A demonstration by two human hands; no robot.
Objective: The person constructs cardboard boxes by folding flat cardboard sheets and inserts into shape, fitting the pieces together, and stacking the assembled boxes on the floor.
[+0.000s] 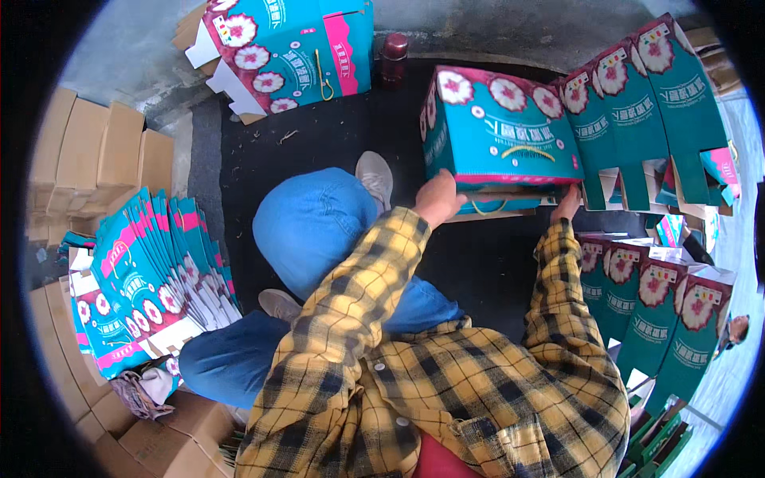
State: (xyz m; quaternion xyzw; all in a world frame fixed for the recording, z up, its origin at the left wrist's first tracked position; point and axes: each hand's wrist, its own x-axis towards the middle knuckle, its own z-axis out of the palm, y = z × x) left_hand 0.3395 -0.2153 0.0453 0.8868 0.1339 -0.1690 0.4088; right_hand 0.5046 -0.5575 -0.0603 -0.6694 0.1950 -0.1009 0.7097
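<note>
A teal and maroon carton (498, 131), printed with round white-and-pink slices and fitted with a yellow cord handle, sits in front of me, right of centre. My left hand (440, 199) grips its near left corner, fingers closed at the edge. At the near right corner, my right hand (566, 203) is closed against the box, its fingers partly hidden. Below the carton's near edge, brown cardboard and a second yellow cord show between my hands. Against its right side stands a row of matching cartons (617, 119) with flaps hanging open.
Flat folded cartons (151, 295) lean in a fan at my left, beside stacked brown boxes (88, 151). Another teal carton (295, 56) stands at the far left, near a dark red flask (394, 57). More open cartons (649, 311) line my right. Black matting (295, 151) covers the floor.
</note>
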